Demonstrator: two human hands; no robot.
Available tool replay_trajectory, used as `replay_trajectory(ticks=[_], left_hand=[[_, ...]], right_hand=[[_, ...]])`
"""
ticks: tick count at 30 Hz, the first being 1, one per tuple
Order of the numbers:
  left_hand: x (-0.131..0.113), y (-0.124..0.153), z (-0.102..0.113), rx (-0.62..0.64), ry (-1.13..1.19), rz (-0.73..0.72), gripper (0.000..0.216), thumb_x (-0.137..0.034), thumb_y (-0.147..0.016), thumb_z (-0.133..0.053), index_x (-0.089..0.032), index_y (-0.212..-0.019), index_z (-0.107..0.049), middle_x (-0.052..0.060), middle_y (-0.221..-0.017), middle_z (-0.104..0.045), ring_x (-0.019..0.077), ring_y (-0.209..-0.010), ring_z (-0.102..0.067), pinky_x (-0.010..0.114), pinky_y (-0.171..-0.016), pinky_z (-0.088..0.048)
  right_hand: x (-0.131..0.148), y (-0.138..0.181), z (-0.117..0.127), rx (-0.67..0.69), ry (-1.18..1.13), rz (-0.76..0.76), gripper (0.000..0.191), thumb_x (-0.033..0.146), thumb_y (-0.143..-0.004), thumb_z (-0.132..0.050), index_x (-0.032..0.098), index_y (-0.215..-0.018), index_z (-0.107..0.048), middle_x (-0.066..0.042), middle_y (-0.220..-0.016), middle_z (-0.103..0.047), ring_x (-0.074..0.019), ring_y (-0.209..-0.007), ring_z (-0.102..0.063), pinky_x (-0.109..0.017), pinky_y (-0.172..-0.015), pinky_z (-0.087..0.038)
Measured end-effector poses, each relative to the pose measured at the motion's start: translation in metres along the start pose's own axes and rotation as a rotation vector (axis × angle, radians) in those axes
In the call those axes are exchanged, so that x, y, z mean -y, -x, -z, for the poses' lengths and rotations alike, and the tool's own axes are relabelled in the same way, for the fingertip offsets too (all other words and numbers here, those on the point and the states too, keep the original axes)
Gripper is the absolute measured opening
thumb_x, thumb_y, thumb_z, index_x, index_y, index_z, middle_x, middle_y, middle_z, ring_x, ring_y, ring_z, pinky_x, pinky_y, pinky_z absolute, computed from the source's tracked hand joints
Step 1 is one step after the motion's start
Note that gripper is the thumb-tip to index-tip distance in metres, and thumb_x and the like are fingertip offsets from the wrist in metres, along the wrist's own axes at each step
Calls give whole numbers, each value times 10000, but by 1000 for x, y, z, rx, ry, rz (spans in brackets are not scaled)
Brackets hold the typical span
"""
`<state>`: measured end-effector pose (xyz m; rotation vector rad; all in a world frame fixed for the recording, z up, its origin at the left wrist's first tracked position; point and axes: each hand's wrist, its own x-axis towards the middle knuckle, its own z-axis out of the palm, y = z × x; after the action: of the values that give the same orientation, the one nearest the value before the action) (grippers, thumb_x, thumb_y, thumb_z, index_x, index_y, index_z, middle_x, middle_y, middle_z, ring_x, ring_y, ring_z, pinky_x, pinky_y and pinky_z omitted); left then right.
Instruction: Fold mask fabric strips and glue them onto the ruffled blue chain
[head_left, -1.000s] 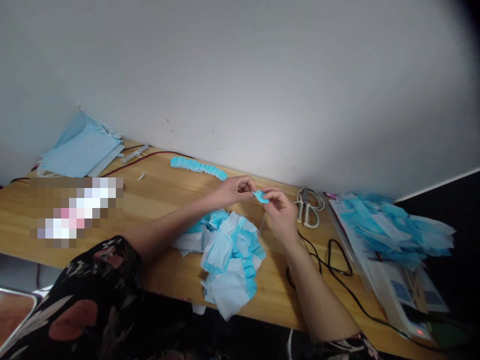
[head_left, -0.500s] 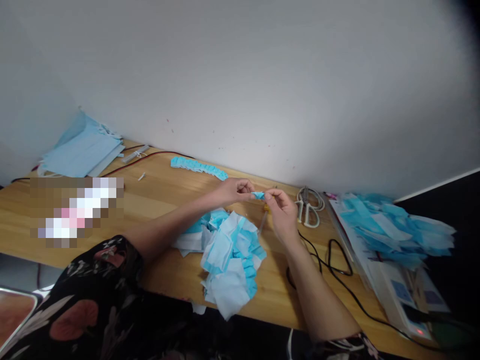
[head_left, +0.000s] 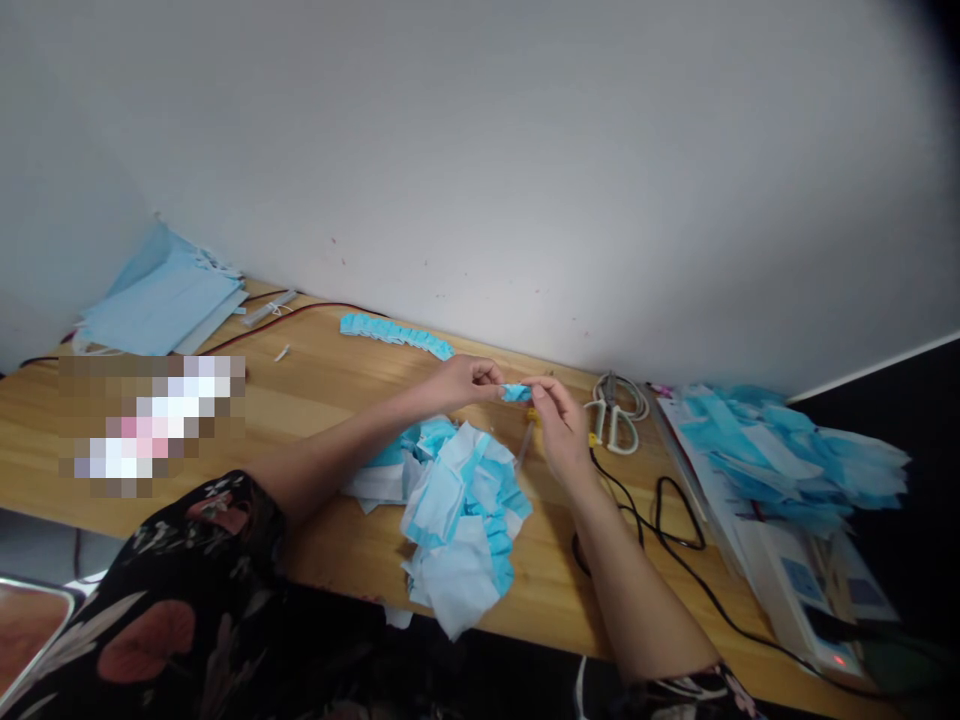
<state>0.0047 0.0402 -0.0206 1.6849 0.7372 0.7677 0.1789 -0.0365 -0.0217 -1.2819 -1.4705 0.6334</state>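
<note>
Between my two hands is a small folded piece of blue fabric [head_left: 516, 393], like the mask material around it. My left hand [head_left: 474, 380] pinches its left end. The fingers of my right hand [head_left: 559, 410] are closed on its right end. Below my forearms lies a crumpled heap of blue and white mask fabric [head_left: 465, 500]. Beyond my left hand, a pleated blue strip [head_left: 394, 332] rests along the back of the table. A tool with a yellow part [head_left: 532, 414] shows partly behind my right hand.
White-handled scissors [head_left: 616, 420] lie right of my right hand. Black cable [head_left: 667, 545] loops over the wooden table [head_left: 315, 370]. Flat blue masks [head_left: 161, 300] are stacked at the back left. More blue scraps [head_left: 787, 450] are piled at right, above a power strip [head_left: 817, 640] with a red light.
The blue piece has turned slightly and shows more of its crinkled face between my fingers. My right hand has shifted a little to the left.
</note>
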Motion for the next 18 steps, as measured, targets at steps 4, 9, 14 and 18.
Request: replay_trajectory(ticks=[4,9,14,18], left_hand=[[0,1,-1,18,29,0,180,-319,-709,-674,-148,-741,-630,-27,-652,-586,81,-612,-499,213,-587,-360],[-3,-2,16,-74,55,74,190,-317,-686,-698,-140,-716,-636,-19,-627,-584,77,-569,-477,213,-538,-335],[15,-15,53,-289,254,-1,236,-352,-693,-710,-146,-710,-596,-32,-547,-535,70,-531,-473,209,-553,-379],[33,-22,71,-446,410,-2,249,-370,-714,-681,-158,-734,-551,-45,-561,-537,68,-513,-500,208,-561,-416]], right_hand=[[-1,0,-1,84,4,17,400,528,-932,-425,246,-961,-707,-48,-967,-698,-205,-907,-623,-359,-820,-485],[-11,-9,12,-8,-45,-49,436,540,-940,-394,257,-1112,-678,-69,-1117,-692,-217,-1041,-626,-377,-823,-521],[-10,-22,44,-150,95,-26,404,408,-908,-493,249,-1268,-583,-79,-1150,-682,-226,-1060,-634,-401,-877,-519],[-16,-17,67,151,616,81,558,234,-855,-494,229,-1411,-451,-113,-1215,-666,-268,-1094,-625,-464,-947,-481]])
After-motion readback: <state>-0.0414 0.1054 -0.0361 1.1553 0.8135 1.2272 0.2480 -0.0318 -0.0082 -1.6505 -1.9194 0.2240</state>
